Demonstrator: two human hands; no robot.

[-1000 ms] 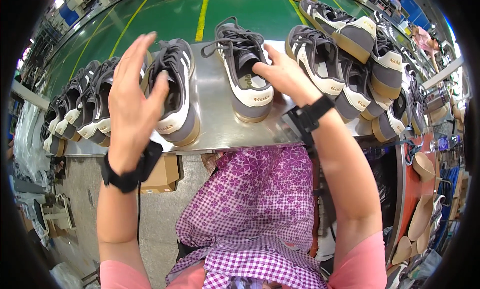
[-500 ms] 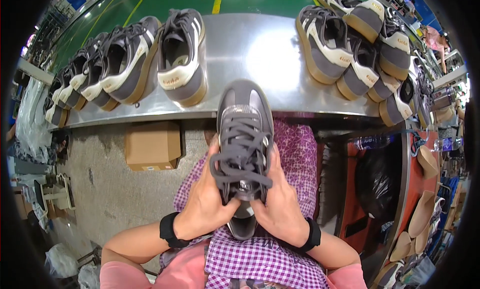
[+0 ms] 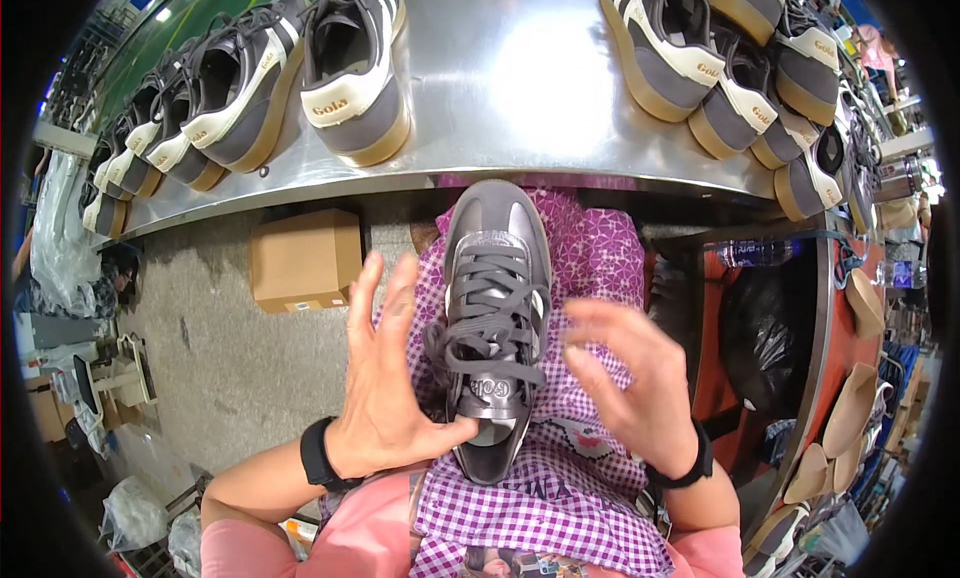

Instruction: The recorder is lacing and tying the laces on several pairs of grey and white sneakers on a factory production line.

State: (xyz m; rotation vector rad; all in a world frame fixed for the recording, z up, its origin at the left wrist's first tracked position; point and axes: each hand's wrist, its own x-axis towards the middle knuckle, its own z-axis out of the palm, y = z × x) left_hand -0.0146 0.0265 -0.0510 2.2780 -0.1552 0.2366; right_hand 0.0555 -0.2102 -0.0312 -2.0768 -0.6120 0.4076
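Bench: metal and shiny, it crosses the workroom before the person, and its middle gives back a strong light.
Left end of the bench: grey-and-white shoes stand in a row, heels toward the near edge.
Right end of the bench: piled shoes, some lying upon others.
Cardboard box: on the floor, lower than the bench, to the left of the lap.
Grey shoe: it rests sole down on the purple checked apron over the lap, outside the bench's near edge, and its toe points to that edge.
Laces: crossed over the front, with loose loops lying around the tongue.
Left hand: fingers spread wide and apart from the shoe; only the thumb appears to touch, at the opening.
Right hand: just beside the shoe, fingers half bent with a gap, holding nothing.
Good handling, in my opinion: the lap is a soft support, so one hand should steady the shoe's side while the other works. Loose loops could catch on fingers; better to approach them from above, and press gently near the opening, so that its edge does not fold.
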